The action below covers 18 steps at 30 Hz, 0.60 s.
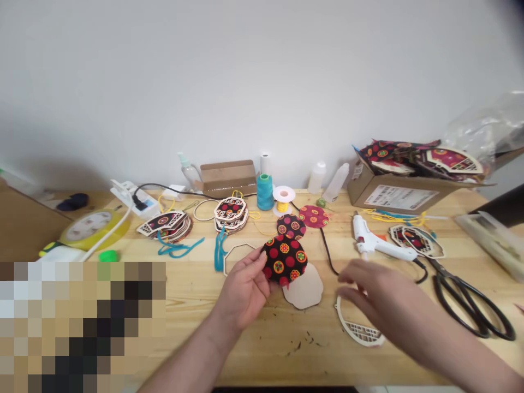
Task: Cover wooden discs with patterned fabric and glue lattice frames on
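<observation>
My left hand point(244, 288) pinches the edge of a round black fabric piece with red and yellow dots point(285, 258), holding it just above the wooden table point(262, 344). A plain wooden fan-shaped blank point(305, 288) lies under and beside that fabric. My right hand point(379, 299) is blurred, fingers stretched out toward the left, hovering over a white lattice-cut wooden frame point(360, 330). Its palm looks free of any object. An octagonal wooden ring point(236, 255) lies next to my left fingers.
A white glue gun point(374, 240) and black scissors point(470, 305) lie at the right. Behind are more fabric rounds point(313, 216), stacks of finished ornaments point(231, 214), a teal thread spool point(265, 192), bottles, a power strip point(135, 199), and a cardboard box of fabric point(409, 180).
</observation>
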Tool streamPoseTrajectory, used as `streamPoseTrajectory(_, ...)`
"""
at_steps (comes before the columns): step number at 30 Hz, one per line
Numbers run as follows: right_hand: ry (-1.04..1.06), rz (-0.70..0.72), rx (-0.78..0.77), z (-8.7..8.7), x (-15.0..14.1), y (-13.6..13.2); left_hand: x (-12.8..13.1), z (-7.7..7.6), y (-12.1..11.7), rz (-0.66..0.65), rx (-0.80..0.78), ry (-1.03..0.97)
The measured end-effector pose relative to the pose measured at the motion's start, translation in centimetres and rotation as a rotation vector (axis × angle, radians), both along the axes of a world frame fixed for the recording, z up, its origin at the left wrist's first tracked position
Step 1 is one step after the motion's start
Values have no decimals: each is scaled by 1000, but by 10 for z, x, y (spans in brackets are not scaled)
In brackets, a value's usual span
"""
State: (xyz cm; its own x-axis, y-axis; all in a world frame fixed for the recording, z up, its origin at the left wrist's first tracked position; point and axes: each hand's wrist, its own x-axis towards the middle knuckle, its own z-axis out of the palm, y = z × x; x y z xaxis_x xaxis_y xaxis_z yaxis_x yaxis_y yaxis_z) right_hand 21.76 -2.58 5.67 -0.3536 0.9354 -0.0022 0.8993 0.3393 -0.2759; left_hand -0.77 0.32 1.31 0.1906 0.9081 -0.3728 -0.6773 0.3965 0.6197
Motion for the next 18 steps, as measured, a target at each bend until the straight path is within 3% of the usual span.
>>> streamPoseTrajectory(3,-117,-13,43,-22,8,-29,-1,-1,-1,-79,63,14)
streamPoseTrajectory(7,-146,2,144,-36,20,-38,-1,0,-1,-110,118,44)
streamPoseTrajectory(18,-252,94,252,-40,12,-32,0,-1,0,-78,131,78)
